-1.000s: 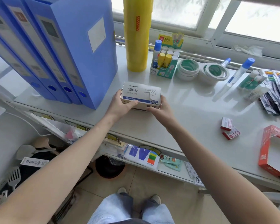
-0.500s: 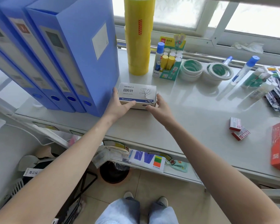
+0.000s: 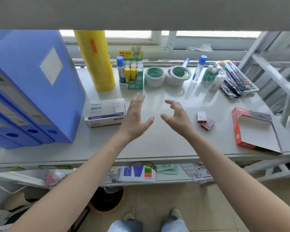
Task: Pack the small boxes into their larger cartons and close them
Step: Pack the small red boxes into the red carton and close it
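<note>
A closed white paper-clip carton [image 3: 105, 113] with a blue stripe rests on the white shelf [image 3: 157, 141], next to the blue file boxes. My left hand [image 3: 135, 118] hovers just right of it, fingers spread, holding nothing. My right hand [image 3: 176, 116] floats over the shelf's middle, fingers curled apart and empty. Two small red boxes [image 3: 205, 120] lie to the right of my right hand. An open red carton [image 3: 251, 129] with its flap folded out sits at the shelf's right end.
Blue file boxes [image 3: 32, 91] stand at the left. Behind are a yellow film roll [image 3: 97, 61], a glue-stick display box [image 3: 131, 72], tape rolls [image 3: 167, 76], glue bottles [image 3: 208, 72] and dark packets [image 3: 236, 81]. An upper shelf edge [image 3: 141, 12] overhangs. A lower shelf holds papers.
Both hands have let go of the white carton, which now sits beside the blue file boxes. The hands have moved right of it and opened, and the view has shifted rightward.
</note>
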Motion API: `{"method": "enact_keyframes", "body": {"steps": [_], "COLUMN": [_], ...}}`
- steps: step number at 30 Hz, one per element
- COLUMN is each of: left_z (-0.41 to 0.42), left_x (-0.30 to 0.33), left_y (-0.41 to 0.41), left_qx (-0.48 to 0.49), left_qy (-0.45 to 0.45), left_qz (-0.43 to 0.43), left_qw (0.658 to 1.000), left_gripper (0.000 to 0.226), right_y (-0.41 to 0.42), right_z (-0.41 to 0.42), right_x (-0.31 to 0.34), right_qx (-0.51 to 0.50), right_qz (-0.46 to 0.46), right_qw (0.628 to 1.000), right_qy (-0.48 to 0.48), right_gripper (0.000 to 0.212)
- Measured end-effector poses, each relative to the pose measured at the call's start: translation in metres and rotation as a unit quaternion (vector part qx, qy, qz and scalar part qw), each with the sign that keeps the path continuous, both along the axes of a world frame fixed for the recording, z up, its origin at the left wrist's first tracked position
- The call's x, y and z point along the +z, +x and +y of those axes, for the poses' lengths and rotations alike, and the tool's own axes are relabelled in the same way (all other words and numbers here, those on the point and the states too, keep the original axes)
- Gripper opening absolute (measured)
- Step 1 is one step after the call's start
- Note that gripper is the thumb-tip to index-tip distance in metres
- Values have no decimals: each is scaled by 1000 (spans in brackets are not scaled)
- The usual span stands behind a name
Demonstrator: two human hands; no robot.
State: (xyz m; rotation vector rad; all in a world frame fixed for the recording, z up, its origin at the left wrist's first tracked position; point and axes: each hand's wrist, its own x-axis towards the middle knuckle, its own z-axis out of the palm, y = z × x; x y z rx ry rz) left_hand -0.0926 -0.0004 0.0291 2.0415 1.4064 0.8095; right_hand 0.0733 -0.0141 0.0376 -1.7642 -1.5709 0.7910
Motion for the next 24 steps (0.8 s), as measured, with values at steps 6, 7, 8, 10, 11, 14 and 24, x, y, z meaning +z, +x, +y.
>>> {"method": "enact_keyframes", "body": {"steps": [6,7,8,10,11,14,24], "left_z": [-5,-6,-6,-7,-7,-2,16], "left_x": [-17,-21,-25,-31,-33,-38,-50], "left_y": [72,85,97,122,133,163,214], "left_qx": [-87,-91,-93,-98,-98,-78,7], "left_qy": [-88,-100,-111,-127,-134,-146,-162], "left_qz": [32,35,37,39,41,49,41], "left_qw": [992,990,989,986,985,985,986], "left_gripper": [73,72,71,69,68,68,58], "right_y": [85,99,112,136,146,165,180], "right_z": [-14,-17,-19,-22,-22,-20,-10], "right_x": [-11,-14,-17,-25,-29,-39,-48], "right_qx": [-49,-53,-55,-57,-56,-46,33], "right_qz": [-53,-59,-66,-88,-101,-126,-134], "right_qw": [997,997,996,993,992,988,989], "right_qy": [-12,-21,-31,-47,-56,-71,-53], "right_gripper": [53,54,55,58,61,75,74]}}
